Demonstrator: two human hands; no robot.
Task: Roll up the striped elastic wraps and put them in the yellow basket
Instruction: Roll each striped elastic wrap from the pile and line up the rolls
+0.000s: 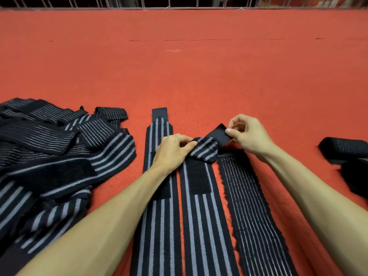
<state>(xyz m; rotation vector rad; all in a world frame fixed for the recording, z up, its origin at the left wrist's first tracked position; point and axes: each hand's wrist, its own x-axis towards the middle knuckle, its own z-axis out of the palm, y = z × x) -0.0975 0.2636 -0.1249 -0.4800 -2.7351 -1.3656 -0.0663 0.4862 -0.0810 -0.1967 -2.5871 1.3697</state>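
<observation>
The far end of the middle striped wrap (205, 216) is held at both corners. The folded-over tip (205, 149) is pinched by the left hand (175, 150), thumb and fingers closed on its left edge. The black tab (219, 134), which looks to be that wrap's end piece, is nipped between thumb and forefinger of the right hand (249, 134) and lifted off the red felt surface (199, 76).

The key relation: the wrap's long axis runs from the hands straight back toward the person, so a roll begun here would have to be turned toward the body, with the hands level at either edge. Neither hand is placed nearer; the strip lies between the forearms.

It is flanked by a wide-striped wrap (157, 226) on the left and a thin-striped wrap (249, 216) on the right, both flat and parallel. A loose pile of wraps (49, 156) is seen far left, rolled wraps (344, 150) far right. No yellow basket can be seen.
</observation>
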